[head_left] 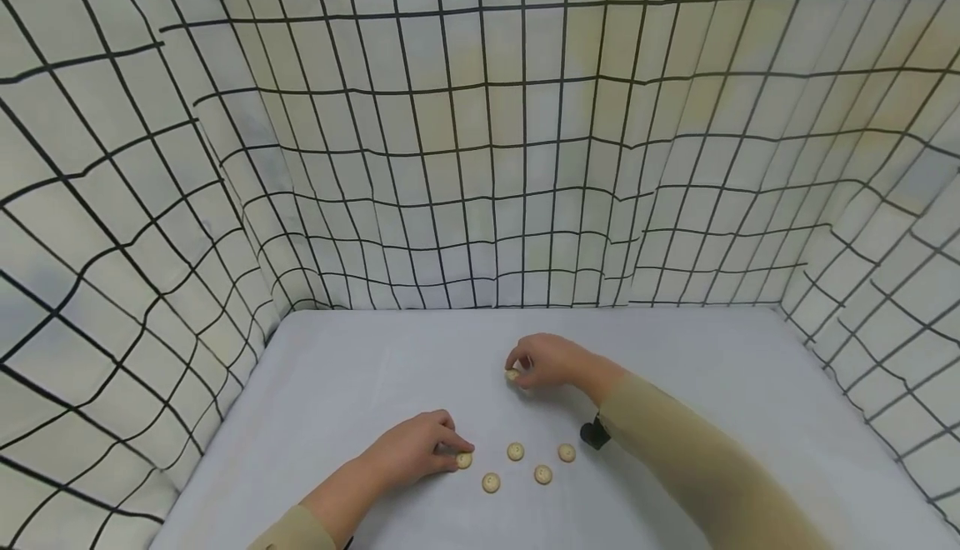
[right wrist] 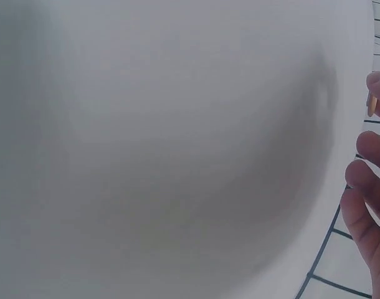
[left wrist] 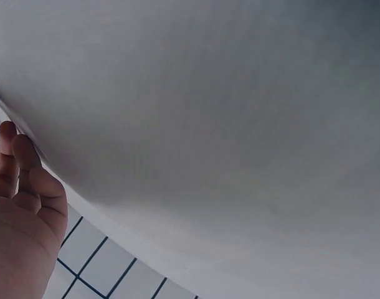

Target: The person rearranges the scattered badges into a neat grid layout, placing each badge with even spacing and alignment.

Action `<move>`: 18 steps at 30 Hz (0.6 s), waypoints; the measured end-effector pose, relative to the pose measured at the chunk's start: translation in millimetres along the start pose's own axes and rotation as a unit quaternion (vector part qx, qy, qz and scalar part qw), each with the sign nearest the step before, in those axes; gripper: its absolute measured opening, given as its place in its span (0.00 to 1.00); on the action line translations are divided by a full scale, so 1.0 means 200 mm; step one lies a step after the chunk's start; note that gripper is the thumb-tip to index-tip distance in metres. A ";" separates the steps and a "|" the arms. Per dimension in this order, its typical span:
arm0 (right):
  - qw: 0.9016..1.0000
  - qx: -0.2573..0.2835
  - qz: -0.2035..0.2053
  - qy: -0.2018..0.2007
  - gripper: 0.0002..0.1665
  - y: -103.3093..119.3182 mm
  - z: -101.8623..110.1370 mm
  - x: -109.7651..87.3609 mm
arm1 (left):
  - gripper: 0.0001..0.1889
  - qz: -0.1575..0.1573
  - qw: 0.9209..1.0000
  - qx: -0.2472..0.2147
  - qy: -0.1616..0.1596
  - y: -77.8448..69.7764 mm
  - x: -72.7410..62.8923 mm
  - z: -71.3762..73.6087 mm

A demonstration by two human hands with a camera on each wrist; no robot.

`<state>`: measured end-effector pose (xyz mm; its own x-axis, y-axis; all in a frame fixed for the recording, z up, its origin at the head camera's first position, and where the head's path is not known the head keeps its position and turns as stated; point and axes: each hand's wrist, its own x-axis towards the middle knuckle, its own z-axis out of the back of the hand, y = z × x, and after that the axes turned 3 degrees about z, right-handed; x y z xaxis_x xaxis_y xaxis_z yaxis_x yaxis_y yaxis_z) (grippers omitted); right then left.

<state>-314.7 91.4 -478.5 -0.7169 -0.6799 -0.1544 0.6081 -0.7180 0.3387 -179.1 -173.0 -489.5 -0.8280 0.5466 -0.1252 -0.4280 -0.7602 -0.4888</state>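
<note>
In the head view my right hand (head_left: 549, 360) pinches a round cream button (head_left: 512, 375) between thumb and forefinger, a little above the white tabletop (head_left: 390, 358). The edge of that button (right wrist: 372, 104) shows in the right wrist view, and the other fingers of the hand curve loosely. Lower and to the left, my left hand (head_left: 420, 448) has thumb and forefinger round another button (head_left: 464, 460) at the table surface. In the left wrist view, the left hand's fingers (left wrist: 27, 152) hide most of what they hold.
Several more buttons lie between the hands: one (head_left: 491, 482) near the left hand, others (head_left: 515, 451), (head_left: 543, 474) and the rightmost button (head_left: 566, 452) beside it. A small black object (head_left: 595, 434) sits under the right sleeve. White walls with a black grid (head_left: 480, 158) surround the table.
</note>
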 end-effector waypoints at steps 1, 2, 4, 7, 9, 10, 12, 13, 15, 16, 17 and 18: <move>1.000 0.001 -0.001 0.002 0.14 0.01 0.00 0.02 | 0.15 0.000 1.000 0.001 0.000 0.00 0.00 0.00; 1.000 0.004 -0.001 0.002 0.13 0.01 0.00 0.04 | 0.15 0.002 1.000 0.004 0.001 0.01 0.00 0.00; 1.000 0.003 0.000 0.001 0.13 0.02 0.00 0.09 | 0.15 -0.002 1.000 0.007 0.000 0.01 0.00 0.00; 1.000 0.005 0.002 -0.001 0.13 0.04 0.00 0.15 | 0.15 -0.004 1.000 0.011 0.000 0.01 0.00 0.00; 1.000 0.003 0.001 -0.003 0.13 0.05 -0.01 0.18 | 0.15 -0.007 1.000 0.014 0.000 0.01 0.00 0.00; 1.000 0.005 -0.001 -0.004 0.12 0.06 -0.01 0.20 | 0.15 -0.005 1.000 0.015 0.001 0.01 0.00 0.00; 1.000 0.008 -0.007 -0.007 0.11 0.07 -0.01 0.22 | 0.15 -0.008 1.000 0.017 0.000 0.01 0.00 0.00; 1.000 0.008 -0.009 -0.008 0.11 0.07 -0.02 0.23 | 0.15 -0.008 1.000 0.018 0.000 0.01 0.00 0.00; 1.000 0.006 -0.010 -0.013 0.10 0.07 -0.02 0.25 | 0.15 -0.007 1.000 0.019 0.000 0.01 0.00 0.00; 1.000 0.004 -0.011 -0.016 0.10 0.07 -0.02 0.26 | 0.15 -0.007 1.000 0.019 0.000 0.01 0.00 0.00; 1.000 0.001 -0.011 -0.017 0.10 0.08 -0.03 0.27 | 0.15 -0.005 1.000 0.020 0.000 0.01 -0.01 0.00; 1.000 -0.002 -0.011 -0.018 0.10 0.08 -0.03 0.27 | 0.15 -0.004 1.000 0.019 0.000 0.01 -0.01 0.00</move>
<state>-342.8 42.4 -486.9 -0.7420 -0.6580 -0.1288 0.5931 -0.7337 0.3314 -179.0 -175.7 -491.2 -0.8245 0.5524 -0.1225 -0.4476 -0.7692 -0.4560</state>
